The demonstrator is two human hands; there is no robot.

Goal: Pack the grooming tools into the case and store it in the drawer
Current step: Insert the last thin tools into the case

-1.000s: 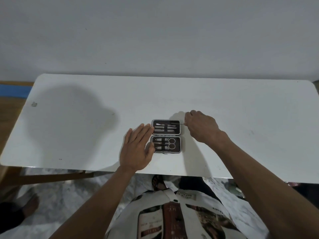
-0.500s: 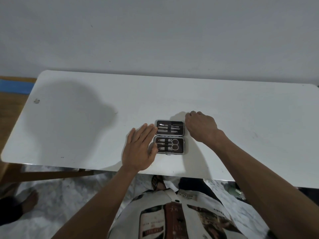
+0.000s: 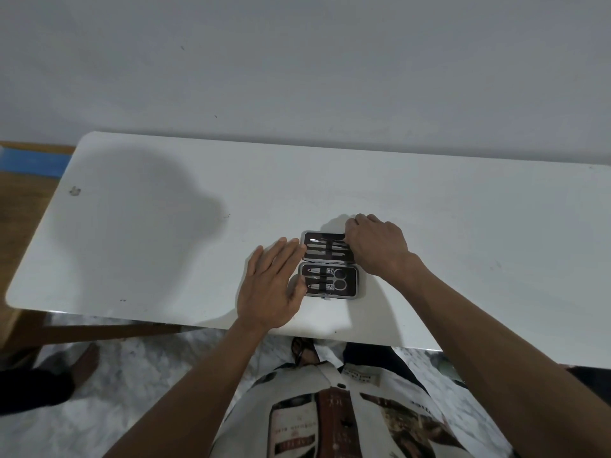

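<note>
Head view: small black hinged grooming case with a silver rim (image 3: 330,264) lies open at table centre. Left hand (image 3: 269,285), fingers flat and together, braces its 9 o'clock edge. Right hand (image 3: 375,244), fingers curled at the far half's 3 o'clock end, likely seats a slim tool; pinch unclear.

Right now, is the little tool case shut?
No, the case lies open flat on the table, with its tools showing.

Dim, even light is falling from behind the person, casting a soft head-shaped shadow (image 3: 158,206) at ten o'clock on the table (image 3: 463,226); edges are bowing outward.
</note>
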